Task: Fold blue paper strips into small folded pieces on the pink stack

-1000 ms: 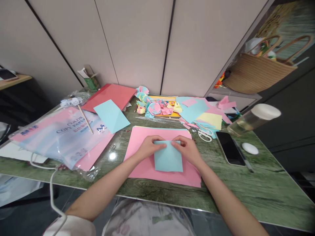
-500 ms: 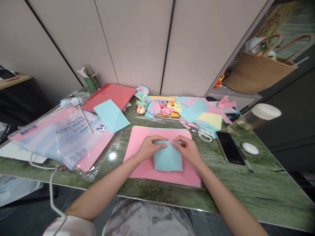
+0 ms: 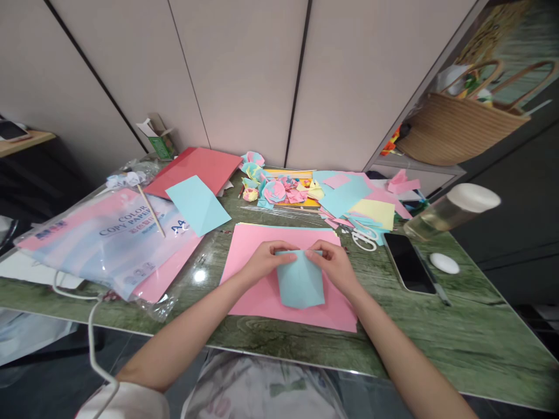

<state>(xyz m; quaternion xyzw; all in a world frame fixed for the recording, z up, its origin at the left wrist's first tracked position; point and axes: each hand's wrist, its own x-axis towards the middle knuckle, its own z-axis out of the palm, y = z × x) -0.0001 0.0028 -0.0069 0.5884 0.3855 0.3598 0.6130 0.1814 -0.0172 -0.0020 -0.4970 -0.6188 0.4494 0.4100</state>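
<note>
A small light blue sheet of paper [image 3: 301, 282] with a crease near its middle is held by its far edge over a stack of pink paper [image 3: 248, 299]. My left hand [image 3: 273, 259] pinches that edge on the left, thumb on the near face. On the right, my right hand [image 3: 331, 260] pinches the same edge with thumb and fingers. The two hands are close together, and the sheet bends slightly between them. Its lower edge hangs toward me. Fingertips behind the paper are hidden.
Paper flowers [image 3: 275, 192] and coloured paper scraps [image 3: 345, 195] lie at the back, with white-handled scissors [image 3: 364, 240] nearby. A phone [image 3: 409, 263], a pen [image 3: 432, 276], a white oval object [image 3: 444, 263] and a bottle [image 3: 445, 215] are right. A copy paper pack [image 3: 117, 233] lies left.
The blue paper's lower part has curved and its left edge has shifted slightly right. Both hands keep their pinch, with the left a touch further right.
</note>
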